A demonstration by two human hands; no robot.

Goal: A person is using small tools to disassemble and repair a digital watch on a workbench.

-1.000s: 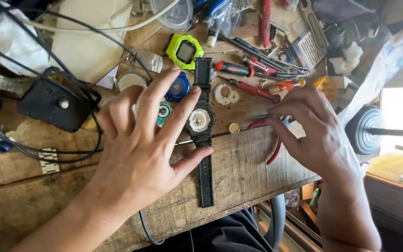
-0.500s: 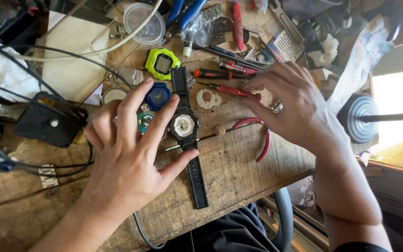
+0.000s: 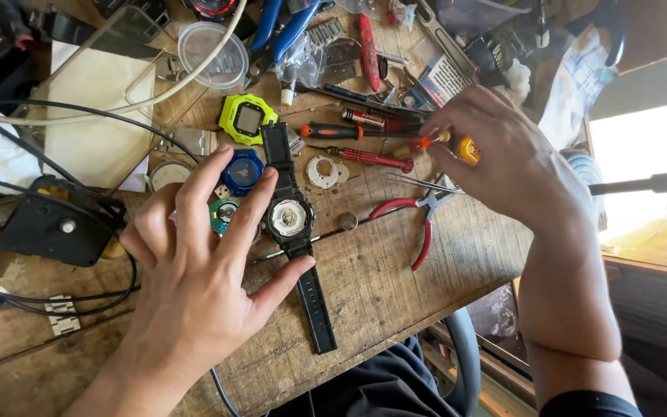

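Observation:
A black watch (image 3: 289, 218) lies face down on the wooden bench (image 3: 380, 293), its back open and a white movement showing. Its strap (image 3: 318, 305) runs toward me. My left hand (image 3: 194, 270) is spread flat beside it, index finger against the case and thumb against the strap, bracing it. My right hand (image 3: 511, 166) is up at the right among the screwdrivers, with its fingertips pinched on a small tool with a yellow and orange handle (image 3: 466, 150).
Red-handled pliers (image 3: 418, 220) and tweezers (image 3: 418, 184) lie right of the watch. Red screwdrivers (image 3: 364, 158), a lime-green watch case (image 3: 247, 118), a blue case (image 3: 242, 171), a white ring (image 3: 322, 171), a clear plastic tub (image 3: 211, 55), a black box with cables (image 3: 55, 228) and blue pliers crowd the bench.
My right hand has moved from above the red pliers up to the screwdrivers and pinched a small tool. The left hand stays on the watch. The view has shifted.

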